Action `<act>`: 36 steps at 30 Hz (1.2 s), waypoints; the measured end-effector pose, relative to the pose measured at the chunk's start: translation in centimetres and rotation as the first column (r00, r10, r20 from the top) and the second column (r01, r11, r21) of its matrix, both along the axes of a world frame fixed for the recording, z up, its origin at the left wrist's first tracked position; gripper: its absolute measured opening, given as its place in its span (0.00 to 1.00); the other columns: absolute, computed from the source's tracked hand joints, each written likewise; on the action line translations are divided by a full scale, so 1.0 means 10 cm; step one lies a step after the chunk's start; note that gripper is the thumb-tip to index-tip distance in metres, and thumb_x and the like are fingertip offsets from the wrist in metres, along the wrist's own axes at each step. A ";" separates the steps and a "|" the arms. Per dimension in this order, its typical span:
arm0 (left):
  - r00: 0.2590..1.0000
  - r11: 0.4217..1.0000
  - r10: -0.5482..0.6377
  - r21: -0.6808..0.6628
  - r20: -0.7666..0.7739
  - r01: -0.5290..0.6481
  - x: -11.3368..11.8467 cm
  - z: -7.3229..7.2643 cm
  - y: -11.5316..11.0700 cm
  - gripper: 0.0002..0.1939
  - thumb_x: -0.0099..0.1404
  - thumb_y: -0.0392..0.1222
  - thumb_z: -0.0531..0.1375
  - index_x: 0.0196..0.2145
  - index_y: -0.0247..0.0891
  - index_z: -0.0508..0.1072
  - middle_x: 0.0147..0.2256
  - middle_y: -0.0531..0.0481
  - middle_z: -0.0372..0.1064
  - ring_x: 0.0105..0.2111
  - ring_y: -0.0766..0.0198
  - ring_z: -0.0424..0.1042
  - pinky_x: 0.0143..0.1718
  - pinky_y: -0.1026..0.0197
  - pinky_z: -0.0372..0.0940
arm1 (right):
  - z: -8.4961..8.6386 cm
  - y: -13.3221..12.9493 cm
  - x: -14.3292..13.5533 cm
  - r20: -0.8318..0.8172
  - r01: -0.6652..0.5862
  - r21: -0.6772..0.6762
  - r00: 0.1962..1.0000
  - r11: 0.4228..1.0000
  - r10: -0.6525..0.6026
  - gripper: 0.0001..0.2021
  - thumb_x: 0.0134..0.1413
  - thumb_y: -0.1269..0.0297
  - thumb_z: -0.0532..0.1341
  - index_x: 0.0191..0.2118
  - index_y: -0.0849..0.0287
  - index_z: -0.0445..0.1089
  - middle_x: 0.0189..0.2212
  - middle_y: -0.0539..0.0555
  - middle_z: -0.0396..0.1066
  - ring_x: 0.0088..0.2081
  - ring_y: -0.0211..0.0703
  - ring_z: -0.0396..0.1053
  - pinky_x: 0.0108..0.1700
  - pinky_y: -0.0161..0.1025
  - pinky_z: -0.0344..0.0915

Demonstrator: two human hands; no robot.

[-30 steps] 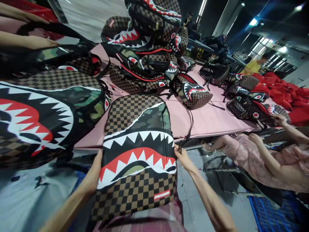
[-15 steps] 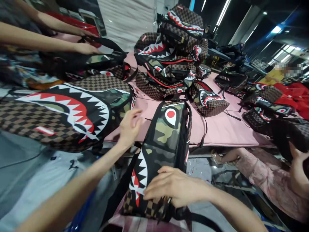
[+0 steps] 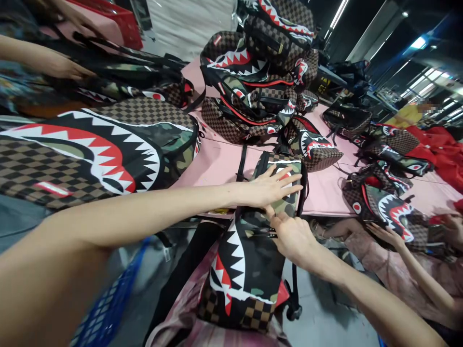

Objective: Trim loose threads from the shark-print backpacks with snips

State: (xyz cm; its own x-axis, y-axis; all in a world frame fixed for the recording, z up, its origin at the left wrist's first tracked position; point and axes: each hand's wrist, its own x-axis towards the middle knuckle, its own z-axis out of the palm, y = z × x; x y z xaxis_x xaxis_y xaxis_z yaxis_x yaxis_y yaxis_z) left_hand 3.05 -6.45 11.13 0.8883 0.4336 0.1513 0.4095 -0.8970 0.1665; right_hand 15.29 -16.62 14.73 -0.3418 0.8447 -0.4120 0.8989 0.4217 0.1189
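Observation:
A backpack (image 3: 260, 260) with camouflage, checks and a shark-mouth print lies lengthwise in front of me, its far end on the pink table and its near end at my lap. My left hand (image 3: 273, 188) presses flat on the far part, fingers spread, partly covering the printed eye. Just nearer to me, my right hand (image 3: 294, 238) is closed against the bag, its index finger close to my left thumb. A thin dark pointed thing (image 3: 256, 233) sticks out leftward from this fist; its kind is unclear.
A large checked shark backpack (image 3: 90, 154) lies at the left. More backpacks (image 3: 253, 91) are piled at the back of the pink table (image 3: 220, 164). Co-workers' hands are on bags at left and right (image 3: 385, 233). A blue basket (image 3: 108, 299) stands below left.
My left hand has come down onto the bag's far part. My right hand has moved up from the near end and closed. At the right, a co-worker's bag now lies on the table edge.

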 end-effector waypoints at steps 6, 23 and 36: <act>0.997 1.000 0.005 -0.013 -0.073 -0.006 0.24 0.08 -0.05 0.50 0.47 0.36 0.66 0.63 0.40 0.45 0.65 0.38 0.30 0.63 0.41 0.27 0.57 0.31 0.36 | 0.00 -0.02 0.25 -0.111 0.012 -0.046 0.994 0.999 -0.017 0.17 0.52 0.66 0.60 0.49 0.58 0.64 0.40 0.57 0.72 0.35 0.49 0.72 0.33 0.38 0.62; 0.956 0.995 0.102 -0.044 0.274 -0.094 0.09 -0.22 -0.28 0.38 0.53 0.42 0.66 0.58 0.37 0.55 0.60 0.34 0.52 0.60 0.48 0.51 0.57 0.48 0.51 | -0.21 -0.26 0.55 -0.761 0.033 -0.099 0.641 0.995 -0.097 0.04 0.53 0.68 0.59 0.32 0.58 0.61 0.28 0.48 0.64 0.30 0.36 0.62 0.31 0.31 0.56; 0.847 0.957 0.197 0.091 0.494 -0.275 -0.39 -0.66 -1.65 0.13 0.67 0.30 0.48 0.34 0.39 0.70 0.32 0.55 0.74 0.46 0.67 0.68 0.60 0.52 0.42 | -0.65 -0.79 0.71 -0.507 -0.296 0.473 0.679 0.830 0.531 0.11 0.61 0.76 0.47 0.38 0.62 0.65 0.30 0.52 0.70 0.23 0.33 0.63 0.23 0.33 0.53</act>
